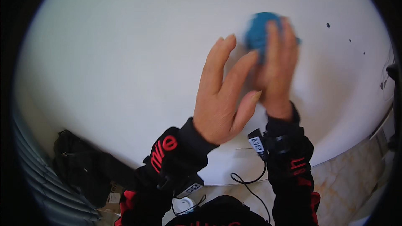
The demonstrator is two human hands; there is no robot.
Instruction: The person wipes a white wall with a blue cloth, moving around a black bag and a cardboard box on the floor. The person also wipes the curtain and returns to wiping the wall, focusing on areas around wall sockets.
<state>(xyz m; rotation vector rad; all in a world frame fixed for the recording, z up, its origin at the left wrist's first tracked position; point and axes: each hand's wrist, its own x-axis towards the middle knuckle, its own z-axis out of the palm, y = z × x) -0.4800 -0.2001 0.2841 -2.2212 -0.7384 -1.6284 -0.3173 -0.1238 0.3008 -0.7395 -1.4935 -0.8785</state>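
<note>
A crumpled blue cloth (pixel 259 31) lies against the broad white surface (pixel 125 58), right of the middle. My right hand (pixel 278 65) is laid over it, its fingers stretched along the cloth and blurred by motion. The palm side and part of the cloth are hidden beneath that hand. My left hand (pixel 222 88) is just to the left, its fingers spread and nothing in them. Its fingertips reach toward the cloth and overlap the edge of my right hand in this view.
Small dark marks (pixel 328 25) dot the white surface at the right. A black bag (pixel 81 171) stands at the lower left beside grey-blue folds (pixel 46 184). Small devices with cables are strapped to both forearms; one black cable (pixel 247 183) loops between them. Marbled floor (pixel 341 184) shows below.
</note>
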